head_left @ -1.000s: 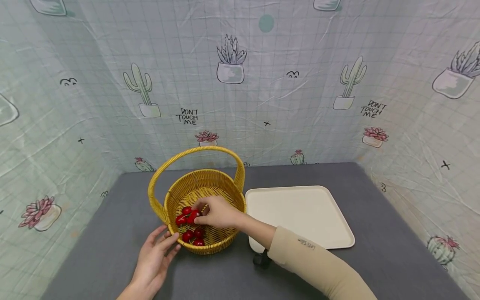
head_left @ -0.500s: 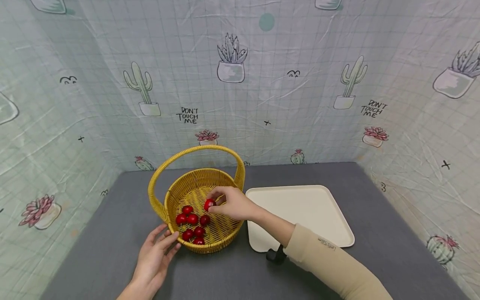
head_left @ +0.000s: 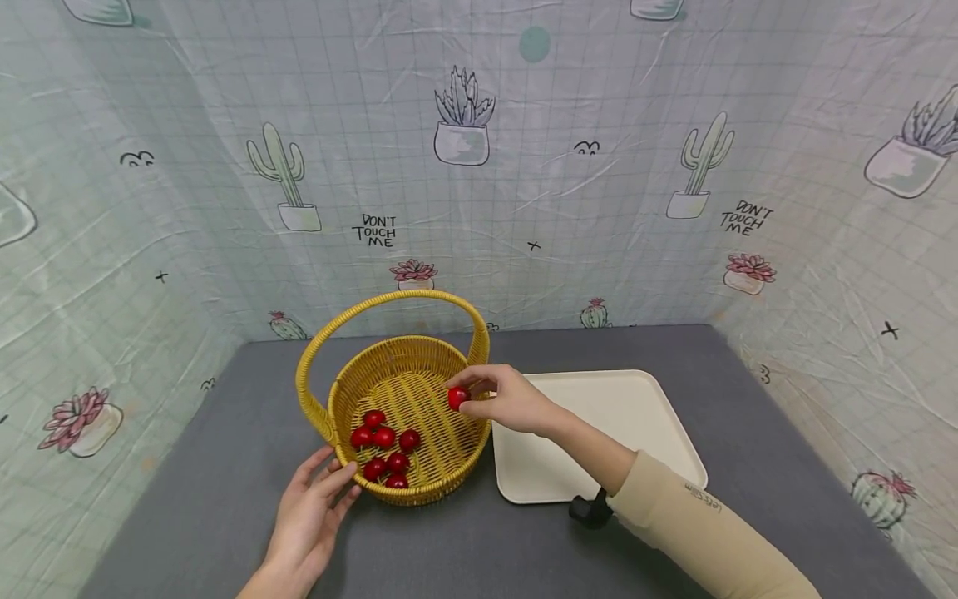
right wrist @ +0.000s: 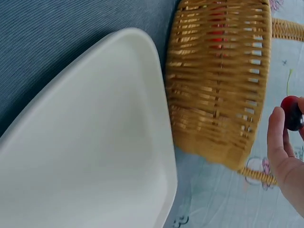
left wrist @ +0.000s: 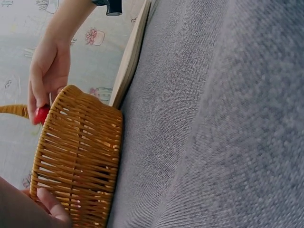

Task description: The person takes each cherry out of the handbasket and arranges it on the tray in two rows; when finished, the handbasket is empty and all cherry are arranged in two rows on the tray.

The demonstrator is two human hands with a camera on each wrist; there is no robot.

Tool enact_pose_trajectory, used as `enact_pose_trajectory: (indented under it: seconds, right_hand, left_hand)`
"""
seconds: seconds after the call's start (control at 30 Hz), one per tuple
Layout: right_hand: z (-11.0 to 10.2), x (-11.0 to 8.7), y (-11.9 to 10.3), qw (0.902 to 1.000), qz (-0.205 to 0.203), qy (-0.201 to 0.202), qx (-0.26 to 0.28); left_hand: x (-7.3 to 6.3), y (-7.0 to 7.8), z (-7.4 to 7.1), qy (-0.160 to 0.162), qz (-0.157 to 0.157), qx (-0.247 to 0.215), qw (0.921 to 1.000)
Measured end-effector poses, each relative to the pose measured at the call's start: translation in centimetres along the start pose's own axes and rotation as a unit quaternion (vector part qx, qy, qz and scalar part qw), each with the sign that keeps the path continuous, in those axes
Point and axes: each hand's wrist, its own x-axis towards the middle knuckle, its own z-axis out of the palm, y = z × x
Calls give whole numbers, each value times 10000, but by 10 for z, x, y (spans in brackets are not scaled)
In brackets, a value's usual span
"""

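Observation:
My right hand (head_left: 516, 403) pinches a red cherry (head_left: 458, 398) between thumb and fingertips, over the right rim of the yellow woven basket (head_left: 407, 353). In the right wrist view, a thin green stem stands up from this cherry (right wrist: 291, 113). Several more red cherries (head_left: 384, 438) lie on the basket's floor, toward its front left. My left hand (head_left: 303, 516) rests against the basket's front left side with its fingers spread, touching the rim and outer wall. Part of that hand is cut off in the left wrist view, where fingers (left wrist: 53, 205) press the weave.
Right of the basket, close beside it, lies a cream tray (head_left: 599, 391), partly under my right forearm. A tall hoop handle (head_left: 404, 296) arches over the basket. Grey cloth (head_left: 419, 553) covers the table, and a patterned curtain (head_left: 524, 200) encloses the back and sides.
My right hand has lifted one cherry from the cluster and carried it rightward to the basket's right rim. The left hand and basket have stayed in place.

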Motion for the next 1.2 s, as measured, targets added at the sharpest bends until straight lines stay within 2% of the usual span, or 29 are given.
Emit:
enact_pose_trajectory:
  seconds: [0.2, 0.57, 1.2]
  right_hand:
    - [-11, -9, 8, 9998, 26, 141, 152]
    - [-24, -23, 19, 9913, 401, 371, 1195]
    - [-44, -34, 42, 9865, 584, 642, 1387]
  left_hand:
    - [-1, 0, -1, -67, 10, 4, 10000]
    - [-1, -1, 0, -35, 13, -68, 10000]
    - [0, -1, 0, -10, 8, -107, 9999]
